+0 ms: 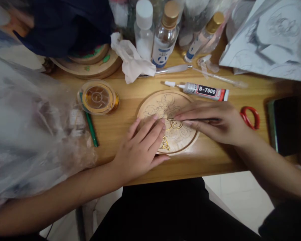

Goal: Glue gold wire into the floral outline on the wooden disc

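A round wooden plate (183, 146) with a pencilled floral pattern lies near the table's front edge. Curled gold wire (176, 125) follows some of its lines. My left hand (142, 147) rests on the plate's left part, fingers stretched out and slightly spread, the thumb at the lower rim. Over the right part, my right hand (213, 122) pinches dark tweezers (199, 119) between thumb and fingers, their tip by the gold wire in the middle. Whether the tips grip the wire is too small to tell.
Behind the plate lies a B-7000 glue tube (205, 91). A spool of gold wire (98, 97) and a green pencil (90, 129) are left. Red-handled scissors (250, 117) and a phone (283, 125) lie right. Bottles (165, 40) and crumpled tissue (131, 60) stand behind; plastic bags (40, 130) cover the left.
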Demonstrator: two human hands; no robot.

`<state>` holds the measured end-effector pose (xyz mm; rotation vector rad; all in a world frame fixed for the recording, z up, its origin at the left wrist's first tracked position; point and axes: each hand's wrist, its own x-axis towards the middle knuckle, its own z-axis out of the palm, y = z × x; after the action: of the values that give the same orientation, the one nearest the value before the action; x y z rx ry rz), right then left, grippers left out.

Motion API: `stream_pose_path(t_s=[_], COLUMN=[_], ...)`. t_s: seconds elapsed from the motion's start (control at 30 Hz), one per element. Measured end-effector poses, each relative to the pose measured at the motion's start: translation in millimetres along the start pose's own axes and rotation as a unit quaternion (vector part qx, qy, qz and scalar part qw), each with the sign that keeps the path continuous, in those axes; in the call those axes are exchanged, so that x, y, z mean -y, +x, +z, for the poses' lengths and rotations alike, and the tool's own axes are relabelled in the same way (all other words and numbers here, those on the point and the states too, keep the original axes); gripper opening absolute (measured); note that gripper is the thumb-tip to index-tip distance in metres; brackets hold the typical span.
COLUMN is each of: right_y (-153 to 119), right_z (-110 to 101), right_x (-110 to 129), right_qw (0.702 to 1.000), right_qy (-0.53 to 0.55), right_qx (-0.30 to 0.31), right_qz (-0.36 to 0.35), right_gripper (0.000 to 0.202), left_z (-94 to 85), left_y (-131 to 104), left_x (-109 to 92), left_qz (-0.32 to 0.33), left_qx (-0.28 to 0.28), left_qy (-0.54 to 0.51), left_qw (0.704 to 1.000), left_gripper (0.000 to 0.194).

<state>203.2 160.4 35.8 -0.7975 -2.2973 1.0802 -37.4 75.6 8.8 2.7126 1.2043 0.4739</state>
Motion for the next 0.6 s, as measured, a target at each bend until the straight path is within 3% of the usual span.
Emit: stream_pose_path(t_s=[0.43,0.6], right_y=[29,35], right_z=[-30,-34], right_x=[-14,-21], right_qw=[0.985,0.98], right_qy=[-0.004,0.02], right_qx=[0.142,0.166], right_qz=[-0.097,-0.105], right_gripper=[0.022,0.022], left_z=[2.2,2.5], left_y=[1,1], left_x=[0,0], left_qz=[0.003,0.0], left_qx=[-0.008,-0.014], left_qy=[0.002,0.009], left_qw=[1.0,1.0], left_gripper=[0.06,0.059])
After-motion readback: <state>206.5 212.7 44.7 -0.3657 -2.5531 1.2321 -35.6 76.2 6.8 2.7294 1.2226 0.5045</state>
